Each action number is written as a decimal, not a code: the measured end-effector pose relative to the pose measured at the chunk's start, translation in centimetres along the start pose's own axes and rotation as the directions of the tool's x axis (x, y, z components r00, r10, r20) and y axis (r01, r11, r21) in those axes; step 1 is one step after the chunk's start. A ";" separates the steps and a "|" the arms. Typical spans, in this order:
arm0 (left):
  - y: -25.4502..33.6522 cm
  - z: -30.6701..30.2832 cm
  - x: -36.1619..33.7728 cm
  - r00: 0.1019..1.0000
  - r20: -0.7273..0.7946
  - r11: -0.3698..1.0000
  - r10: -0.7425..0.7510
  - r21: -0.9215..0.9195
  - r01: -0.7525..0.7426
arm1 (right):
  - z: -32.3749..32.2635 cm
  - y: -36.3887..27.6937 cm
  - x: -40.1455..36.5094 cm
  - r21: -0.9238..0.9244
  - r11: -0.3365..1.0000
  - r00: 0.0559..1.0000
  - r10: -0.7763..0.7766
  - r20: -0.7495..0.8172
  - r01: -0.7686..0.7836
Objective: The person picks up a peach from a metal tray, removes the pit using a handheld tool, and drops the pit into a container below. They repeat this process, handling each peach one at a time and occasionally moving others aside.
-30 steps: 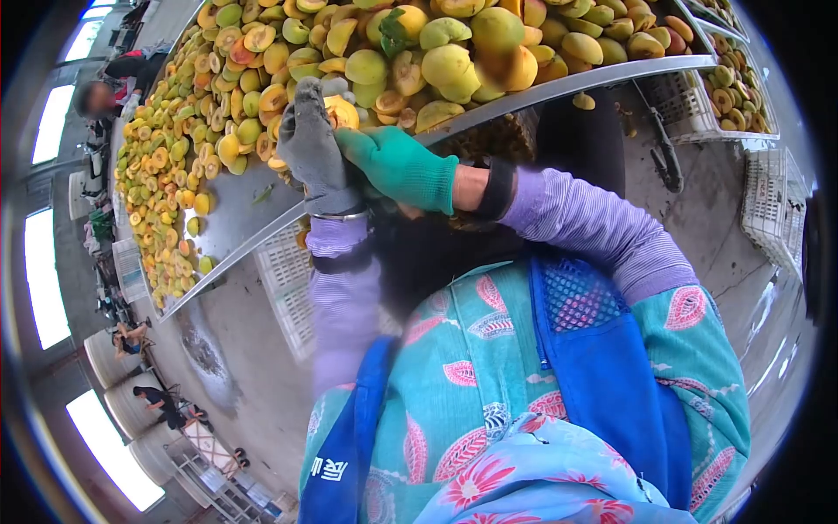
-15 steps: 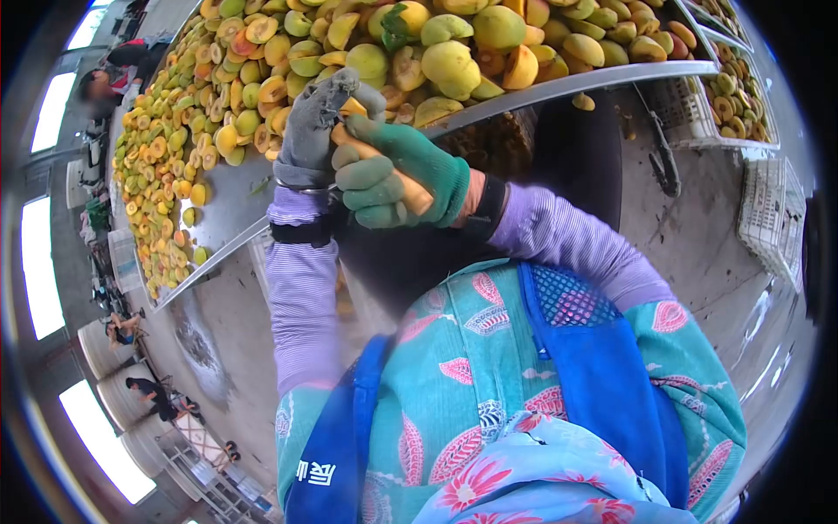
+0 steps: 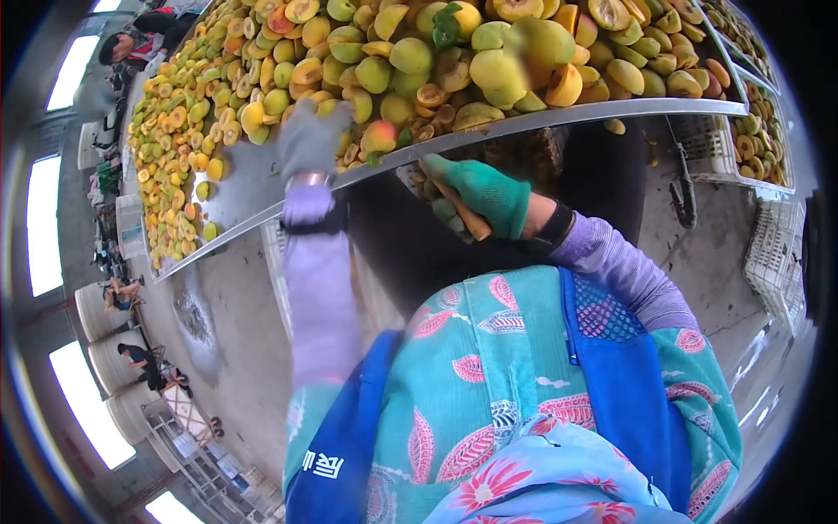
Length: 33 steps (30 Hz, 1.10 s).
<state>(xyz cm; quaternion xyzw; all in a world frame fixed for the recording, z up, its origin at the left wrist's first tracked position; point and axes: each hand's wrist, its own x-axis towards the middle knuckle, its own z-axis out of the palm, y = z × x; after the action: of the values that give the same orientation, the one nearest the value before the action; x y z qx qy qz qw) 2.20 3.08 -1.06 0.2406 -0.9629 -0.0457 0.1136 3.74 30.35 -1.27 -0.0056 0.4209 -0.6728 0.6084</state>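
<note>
My right hand, in a green glove, is closed around a wooden-handled tool just below the tray's front edge. Its working end is hidden. My left hand, in a grey glove, is over the near edge of the metal tray; motion smears its fingers, so whether it holds anything cannot be made out. A red-and-yellow peach sits right of that hand. Beyond lies a heap of halved and whole yellow-green peaches, some cut halves showing hollow centres.
White plastic crates stand at the right, one holding cut fruit. The tray's metal rim runs across in front of me. Another person is at the far left end; large pale tubs line the left side.
My hands have separated. The right one moved right and down with the wooden-handled tool, below the tray rim. The left one shifted slightly down, over the tray edge, and is blurred.
</note>
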 end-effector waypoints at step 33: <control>8.2 -1.4 -6.7 0.977 0.164 0.228 -0.139 -0.954 0.193 | 2.9 0.6 4.3 -0.547 0.654 0.730 -0.675 -0.108 0.523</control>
<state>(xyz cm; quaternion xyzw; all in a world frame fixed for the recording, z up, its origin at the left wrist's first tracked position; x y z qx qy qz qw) 4.55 13.45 0.13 0.2199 -0.7031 -0.6427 0.2102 4.61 25.24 -1.91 -0.1936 0.6354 -0.7028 0.2548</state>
